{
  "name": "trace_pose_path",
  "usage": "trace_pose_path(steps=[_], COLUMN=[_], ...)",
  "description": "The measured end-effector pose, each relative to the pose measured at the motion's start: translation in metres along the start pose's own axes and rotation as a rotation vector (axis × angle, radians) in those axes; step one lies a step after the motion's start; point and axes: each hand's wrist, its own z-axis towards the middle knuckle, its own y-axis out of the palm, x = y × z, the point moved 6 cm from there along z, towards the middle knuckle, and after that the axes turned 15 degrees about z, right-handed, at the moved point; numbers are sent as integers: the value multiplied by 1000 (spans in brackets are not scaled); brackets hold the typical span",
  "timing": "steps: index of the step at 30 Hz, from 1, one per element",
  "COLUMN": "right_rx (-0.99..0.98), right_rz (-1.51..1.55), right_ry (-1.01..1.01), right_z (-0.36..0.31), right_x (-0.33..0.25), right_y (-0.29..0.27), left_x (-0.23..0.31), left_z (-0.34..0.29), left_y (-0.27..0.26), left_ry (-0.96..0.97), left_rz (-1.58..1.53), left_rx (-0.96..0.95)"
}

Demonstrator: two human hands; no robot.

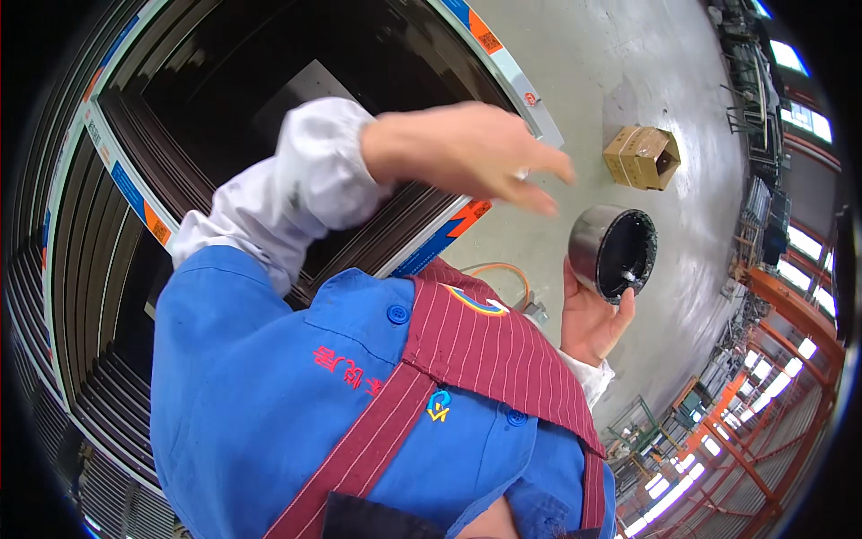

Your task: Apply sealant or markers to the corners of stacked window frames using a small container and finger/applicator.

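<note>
My right hand [588,328] supports a round metal cup [585,244] from below, its thumb at the rim. The cup is tilted, with its mouth facing right; dark residue coats the inside and rim, and small bright bits show near the thumb. My left hand [476,153] reaches rightward across the frame, slightly blurred, in a white sleeve. Its front fingers are stretched out and apart, a small pale spot between them that I cannot make out. Beneath that arm lies a stack of dark rectangular frames [184,56] with pale wrapped edges and blue and orange labels.
An open cardboard box [636,158] stands on the grey floor [597,40] ahead to the right. An orange hose [514,268] curves near my apron [476,346]. More stacked frames [76,260] stand at the left. Metal racks and orange steelwork [790,305] line the far right.
</note>
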Motion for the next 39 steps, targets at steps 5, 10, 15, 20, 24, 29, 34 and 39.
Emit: trace_pose_path(steps=[5, 10, 15, 20, 24, 29, 34, 39], right_rx=[118, 20, -77, 19, 42, 103, 112, 113], right_rz=[14, -30, -59, 75, 145, 128, 121, 103], right_ry=[67, 154, 127, 86, 67, -11, 9, 8], right_z=[-3, 0, 5, 9, 12, 15, 18, 19], right_x=[11, 22, 31, 28, 31, 27, 28, 31], right_y=[-23, -11, 18, 15, 18, 20, 20, 26], left_x=[81, 61, -24, -161, -199, -186, -183, -183], left_z=[14, 25, -1, -24, -19, 1, 12, 12], left_y=[24, 31, -4, 35, 104, 133, 146, 148], left_ry=[315, 128, 43, -103, -106, -129, -80, -85], left_rz=[185, 212, -537, -484, -277, 110, 187, 188], left_rx=[194, 32, -183, -183, -217, -157, -48, -85])
